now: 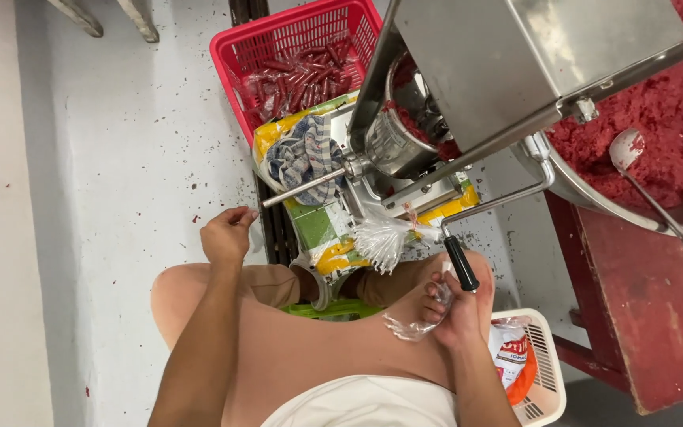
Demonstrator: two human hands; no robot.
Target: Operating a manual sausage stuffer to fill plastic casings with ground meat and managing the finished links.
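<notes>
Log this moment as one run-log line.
left hand: raised beside knee, fingers pinched, contents unclear | right hand: holding clear plastic bag beside crank handle | sausage stuffer: nozzle bare

- Bright, even light from overhead; colours clear.
- Soft shadows on the floor (120, 198) toward three o'clock.
- Dull glare on the steel housing (515, 55).
- Sharp focus mostly; slight wide-angle stretch at the edges.
</notes>
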